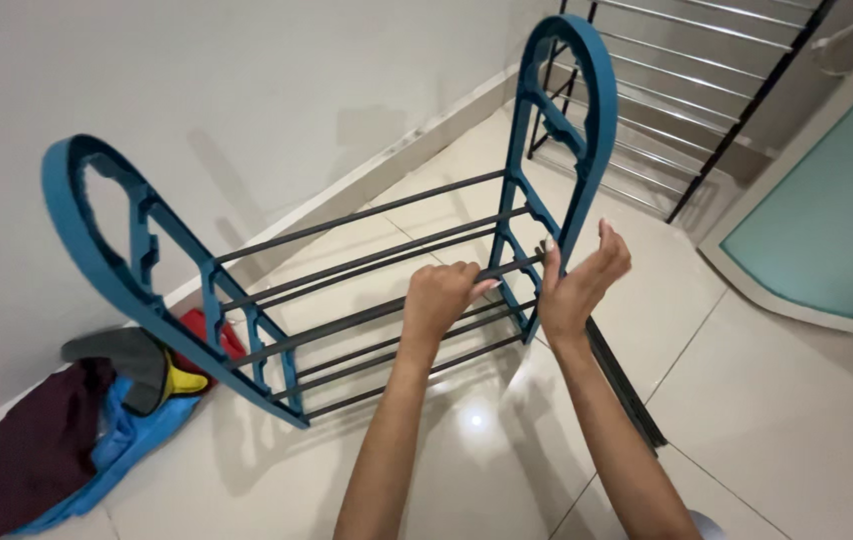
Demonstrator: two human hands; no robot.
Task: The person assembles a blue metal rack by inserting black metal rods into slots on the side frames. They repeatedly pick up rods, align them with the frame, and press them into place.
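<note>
2 hands: both on 1 blue plastic shoe rack with dark metal rods [347,290], standing on glossy white floor tiles [747,400] near the white wall [247,80].
Left hand [439,298]: fingers curled shut around a dark rod [387,310] near its right end.
Right hand [579,282]: fingers spread apart, palm flat against the right blue side frame [572,130], not clamped.
Rod seating: cannot tell whether the rod end sits in its socket.
Risk 1: uneven push may pop neighbouring rods loose.
Risk 2: fingers pinched between rod and frame.
Risk 3: left blue side frame [117,260] unsupported; rack may twist or tip.
Nearby: heap of coloured clothes [97,420], loose black bars [627,380], steel drying rack [687,90].
</note>
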